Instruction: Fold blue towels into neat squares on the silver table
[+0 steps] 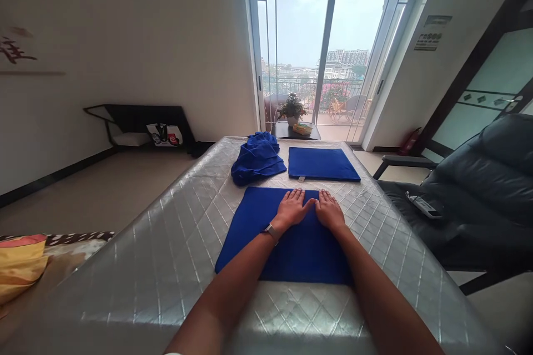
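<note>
A blue cloth (250, 233) lies flat in a rough rectangle on the quilted silver cover (166, 255) in front of me. My left hand (292, 207) rests palm down near its far edge, fingers stretched out, with a band on the wrist. Beside it, my right hand (328, 209) also presses flat on the cloth near the far right corner, fingers extended. The two thumbs come close together. Just beyond, a second blue cloth (322, 164) lies flat and rectangular, with a small white tag at its near edge. Left of that sits a crumpled heap of blue cloth (258, 160).
A dark armchair (470, 177) with a remote-like device (425, 206) on its seat stands close on the right. Behind the far edge is a small table (285, 132) with a potted plant (293, 108). Yellow fabric (23, 269) lies at the lower left.
</note>
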`<state>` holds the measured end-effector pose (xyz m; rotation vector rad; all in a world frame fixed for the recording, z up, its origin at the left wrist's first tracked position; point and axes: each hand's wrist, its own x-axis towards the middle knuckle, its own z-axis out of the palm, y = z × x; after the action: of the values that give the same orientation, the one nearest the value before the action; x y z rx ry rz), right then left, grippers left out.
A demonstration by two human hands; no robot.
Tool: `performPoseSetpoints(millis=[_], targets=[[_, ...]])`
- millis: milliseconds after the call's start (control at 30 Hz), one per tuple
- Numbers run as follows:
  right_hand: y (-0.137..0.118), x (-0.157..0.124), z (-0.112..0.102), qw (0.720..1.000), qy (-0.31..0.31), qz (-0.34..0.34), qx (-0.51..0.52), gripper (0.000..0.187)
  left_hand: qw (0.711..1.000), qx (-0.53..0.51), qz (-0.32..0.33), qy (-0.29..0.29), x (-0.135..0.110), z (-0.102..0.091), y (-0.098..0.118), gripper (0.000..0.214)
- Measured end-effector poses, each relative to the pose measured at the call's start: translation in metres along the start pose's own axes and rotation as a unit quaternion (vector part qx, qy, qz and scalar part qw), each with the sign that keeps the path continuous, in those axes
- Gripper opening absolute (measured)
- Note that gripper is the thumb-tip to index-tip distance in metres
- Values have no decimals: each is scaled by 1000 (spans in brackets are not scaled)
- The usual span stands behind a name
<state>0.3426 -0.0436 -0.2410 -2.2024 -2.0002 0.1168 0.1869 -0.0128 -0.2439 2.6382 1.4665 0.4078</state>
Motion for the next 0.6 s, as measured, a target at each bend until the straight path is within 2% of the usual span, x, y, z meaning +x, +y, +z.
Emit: performPoseSetpoints(millis=[233,333,433,600], targets=[[1,2,1,1000,-2,6,-5,63,992,29,-118,-18,-30,-25,-87,81],[2,2,1,1000,-3,4,-11,63,987,45,-155,-18,-44,-33,-114,81],[2,2,1,1000,-3,3,-16,63,985,49,-168,-4,-52,-36,-123,81],[-2,0,-2,1000,6,2,-29,62,985,52,-166,17,-53,-36,-117,84]])
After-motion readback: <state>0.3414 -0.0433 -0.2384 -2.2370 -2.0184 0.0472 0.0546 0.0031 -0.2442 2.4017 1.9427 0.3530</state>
